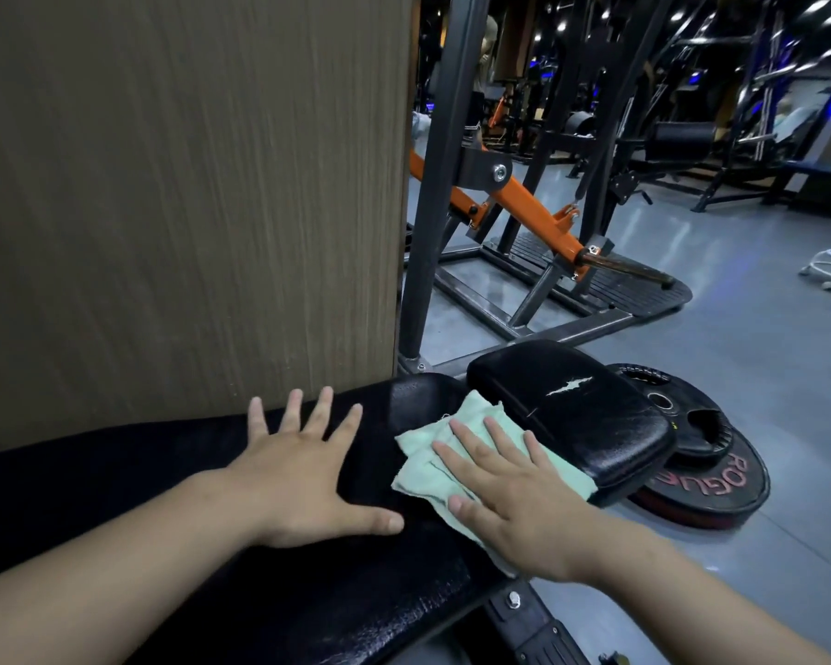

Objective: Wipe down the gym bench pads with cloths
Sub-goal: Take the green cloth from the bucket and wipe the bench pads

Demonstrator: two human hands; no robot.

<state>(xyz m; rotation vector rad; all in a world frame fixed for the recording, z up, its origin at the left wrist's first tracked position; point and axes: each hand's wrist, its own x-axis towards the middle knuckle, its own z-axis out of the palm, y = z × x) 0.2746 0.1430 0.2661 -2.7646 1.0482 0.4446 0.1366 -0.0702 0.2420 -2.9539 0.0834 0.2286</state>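
Right hand [514,506] flat on green cloth [421,467], mid-wipe on long bench pad [337,597]; left hand [303,477] splayed open, nothing held. Next, prob.: cloth fwd onto small torn pad [586,410].

Reaches forward with bare left arm [116,559] and right arm [701,597]. Lays left hand [303,477] flat, palm down, fingers splayed wide, thumb stretched rightward. Presses right hand [514,506] flat too, fingers straight, slightly parted.

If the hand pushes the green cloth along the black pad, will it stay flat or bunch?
The green cloth looks floppy: it lies in folds and bends over the pad edge, so it may bunch. The flat right hand probably holds it spread.
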